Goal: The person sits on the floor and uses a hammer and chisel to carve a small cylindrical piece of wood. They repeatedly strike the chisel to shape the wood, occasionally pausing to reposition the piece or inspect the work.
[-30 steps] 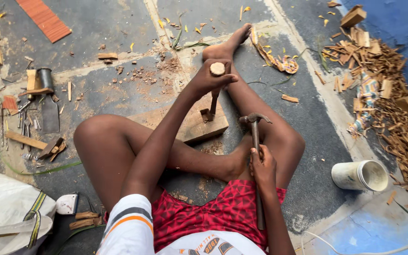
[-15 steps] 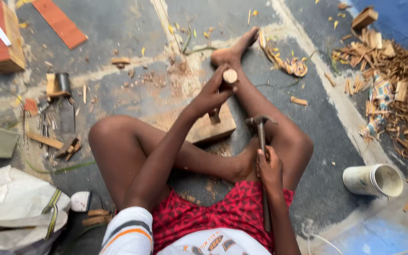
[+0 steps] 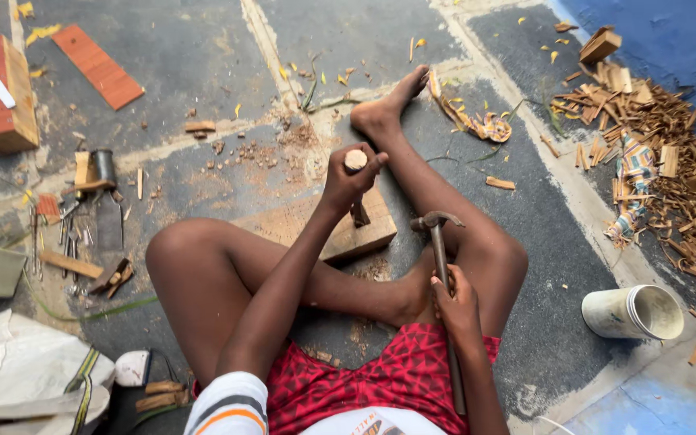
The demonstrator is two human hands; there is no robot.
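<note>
Just above the middle of the frame, the left hand [image 3: 350, 179] is closed in a fist around the wooden handle of a chisel [image 3: 357, 187], whose rounded pale top shows above the fingers. The chisel stands nearly upright, and its dark metal shaft comes out below the hand and meets the top face of a flat wooden block [image 3: 328, 229] lying on the floor [image 3: 203, 64] between the person's legs. The left arm reaches out from the lower middle of the frame, almost straight, crossing over the bent left knee.

To the right and lower, the right hand [image 3: 454, 302] is wrapped around the handle of a claw hammer [image 3: 441, 266], gripping it about midway along. The hammer's metal head [image 3: 435, 221] points toward the upper part of the frame and sits just right of the block, near the chisel but apart from it. The lower end of the handle runs down past the wrist over the red shorts [image 3: 380, 379]. The right forearm lies close along the person's body, the hand resting beside the right thigh.

The right leg stretches toward the upper middle, foot [image 3: 388, 105] on the floor. A white cylindrical container [image 3: 634, 312] lies on its side at lower right, and wood offcuts [image 3: 654, 137] are heaped at upper right.
</note>
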